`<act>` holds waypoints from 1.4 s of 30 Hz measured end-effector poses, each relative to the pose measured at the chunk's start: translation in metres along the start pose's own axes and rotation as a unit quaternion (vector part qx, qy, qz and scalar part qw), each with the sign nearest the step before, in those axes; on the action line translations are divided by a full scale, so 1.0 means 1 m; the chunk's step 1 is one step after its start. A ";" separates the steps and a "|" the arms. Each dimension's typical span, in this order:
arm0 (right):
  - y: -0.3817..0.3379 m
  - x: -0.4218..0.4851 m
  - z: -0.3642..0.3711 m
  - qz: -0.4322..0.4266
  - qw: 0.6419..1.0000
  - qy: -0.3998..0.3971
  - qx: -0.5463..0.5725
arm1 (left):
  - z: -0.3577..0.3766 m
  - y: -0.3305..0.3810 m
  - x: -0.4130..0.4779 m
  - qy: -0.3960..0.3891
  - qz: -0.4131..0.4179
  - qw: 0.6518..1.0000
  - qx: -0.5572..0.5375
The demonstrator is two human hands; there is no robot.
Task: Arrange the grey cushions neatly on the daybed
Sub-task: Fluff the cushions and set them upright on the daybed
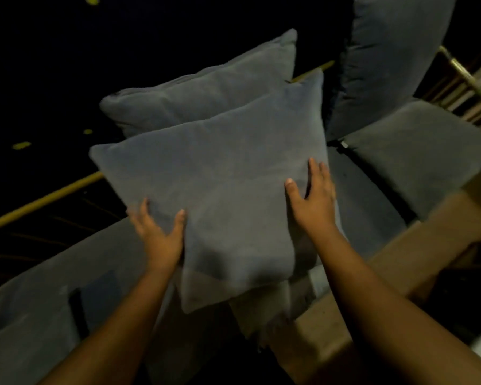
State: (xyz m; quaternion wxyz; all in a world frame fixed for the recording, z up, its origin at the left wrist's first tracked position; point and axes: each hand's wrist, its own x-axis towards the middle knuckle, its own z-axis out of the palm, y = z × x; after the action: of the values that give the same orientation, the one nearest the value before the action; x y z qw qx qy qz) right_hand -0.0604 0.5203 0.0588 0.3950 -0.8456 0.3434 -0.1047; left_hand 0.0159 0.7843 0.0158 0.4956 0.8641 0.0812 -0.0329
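Observation:
A large grey cushion (pixel 220 173) stands tilted in the middle of the daybed, and both my hands hold it. My left hand (pixel 159 234) grips its lower left edge, thumb on the front. My right hand (pixel 314 198) lies on its right side, fingers spread along the edge. A second grey cushion (pixel 206 87) leans right behind it. A third grey cushion (pixel 389 56) stands upright at the back right. A flat grey cushion (pixel 428 151) lies on the seat at the right. The grey seat pad (pixel 39 301) stretches to the lower left.
A brass-coloured rail (pixel 39 202) runs along the daybed's back, and another rail (pixel 467 73) is at the far right. A pale fringed throw (pixel 264 315) hangs under the held cushion. The wooden front frame (pixel 400 259) runs across the lower right. Beyond the rail it is dark.

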 end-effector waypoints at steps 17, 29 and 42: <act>0.002 0.009 -0.019 0.132 0.969 -0.015 0.209 | -0.021 -0.021 0.011 -0.022 -0.138 0.972 -0.188; -0.078 -0.116 0.062 0.007 0.960 -0.079 0.268 | -0.195 -0.050 -0.012 0.144 -0.101 0.968 -0.179; -0.220 -0.238 0.249 -0.144 0.918 -0.327 0.170 | -0.467 -0.163 0.000 0.167 -0.141 0.950 -0.224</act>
State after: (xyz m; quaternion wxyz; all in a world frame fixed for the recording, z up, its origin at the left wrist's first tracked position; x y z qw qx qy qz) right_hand -0.0158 0.9263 0.0780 0.6040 -0.7930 0.0465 0.0648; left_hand -0.0229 1.2677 0.1134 0.6459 0.7039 0.2892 0.0610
